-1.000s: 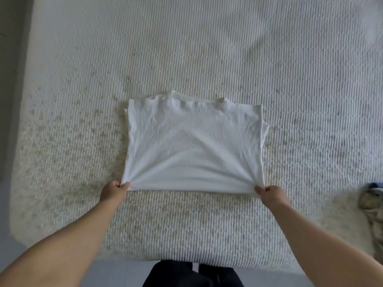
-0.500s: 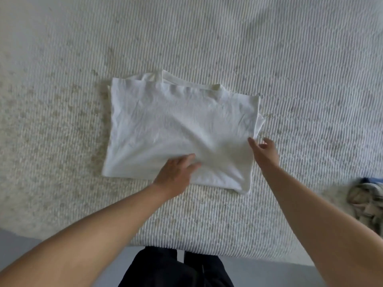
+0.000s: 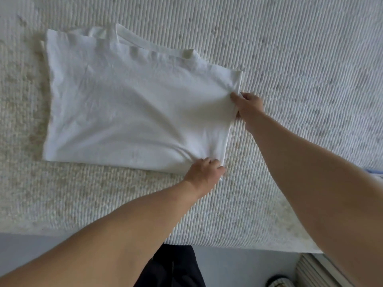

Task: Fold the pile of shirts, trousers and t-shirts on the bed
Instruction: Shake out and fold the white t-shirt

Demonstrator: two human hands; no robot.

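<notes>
A white t-shirt (image 3: 128, 104), folded into a rough rectangle, lies flat on the ribbed cream bedspread (image 3: 300, 48), collar at its far edge. My right hand (image 3: 247, 106) pinches the shirt's right edge about halfway along, thumb on top of the cloth. My left hand (image 3: 204, 172) grips the near right corner, fingers curled into the fabric. Creases run from both hands across the cloth.
The bed's near edge (image 3: 124, 237) runs across the lower part of the view, with grey floor below it. My dark trousers (image 3: 172, 268) show at the bottom. A sliver of blue cloth (image 3: 374, 171) peeks past my right forearm. A ribbed object (image 3: 319, 272) stands at bottom right.
My left hand slid from the shirt's near middle to its near right corner and took hold. My right hand closed on the right edge. The view shifted, so the shirt sits further left.
</notes>
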